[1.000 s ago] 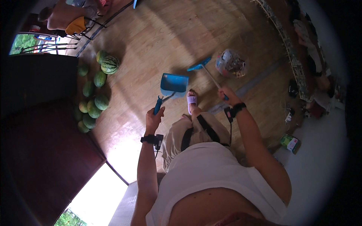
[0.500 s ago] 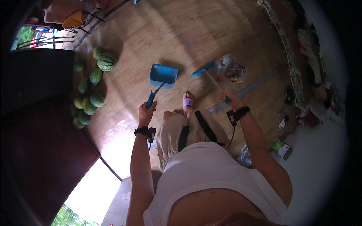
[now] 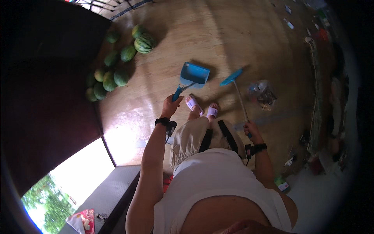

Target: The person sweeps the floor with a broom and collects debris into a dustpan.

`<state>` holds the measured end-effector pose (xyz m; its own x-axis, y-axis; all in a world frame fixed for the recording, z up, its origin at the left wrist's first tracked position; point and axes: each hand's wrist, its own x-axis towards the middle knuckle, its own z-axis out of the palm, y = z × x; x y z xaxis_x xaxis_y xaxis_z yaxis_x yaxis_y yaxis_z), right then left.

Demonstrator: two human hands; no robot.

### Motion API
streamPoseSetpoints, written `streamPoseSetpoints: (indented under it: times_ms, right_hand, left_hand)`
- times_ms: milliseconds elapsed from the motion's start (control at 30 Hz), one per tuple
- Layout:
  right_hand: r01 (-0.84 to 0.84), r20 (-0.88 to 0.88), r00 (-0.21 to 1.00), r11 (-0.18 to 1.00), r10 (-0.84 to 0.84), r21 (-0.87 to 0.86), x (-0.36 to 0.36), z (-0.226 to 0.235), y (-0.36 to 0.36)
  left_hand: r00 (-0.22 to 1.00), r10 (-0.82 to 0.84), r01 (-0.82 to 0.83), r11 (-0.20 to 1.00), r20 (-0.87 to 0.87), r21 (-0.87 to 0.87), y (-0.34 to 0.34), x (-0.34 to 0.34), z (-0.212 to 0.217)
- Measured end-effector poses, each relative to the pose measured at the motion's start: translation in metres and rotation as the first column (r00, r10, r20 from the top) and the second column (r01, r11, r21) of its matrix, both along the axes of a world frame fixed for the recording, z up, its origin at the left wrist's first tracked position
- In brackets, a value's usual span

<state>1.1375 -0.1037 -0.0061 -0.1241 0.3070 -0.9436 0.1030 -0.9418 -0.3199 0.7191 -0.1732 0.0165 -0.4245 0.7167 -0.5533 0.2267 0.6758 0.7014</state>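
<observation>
While the left fingers (image 3: 179, 101) held the blue dustpan (image 3: 195, 73) by its handle, its pan ahead of them, we noted the right fingers (image 3: 251, 126) gripping the broom (image 3: 240, 97), its head beyond them.

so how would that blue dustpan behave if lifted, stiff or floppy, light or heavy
The blue dustpan looks stiff, given its crisp, boxy shape. It's probably light, since the left hand alone holds its handle.
</observation>
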Motion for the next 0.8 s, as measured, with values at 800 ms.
streamPoseSetpoints:
  times_ms: [800]
  right_hand:
    - [-0.941, 0.61, 0.333, 0.211, 0.719, 0.265, -0.239, 0.033, 0.153]
  left_hand:
    - [0.967, 0.254, -0.255, 0.966, 0.03, 0.031, -0.057, -0.081, 0.012]
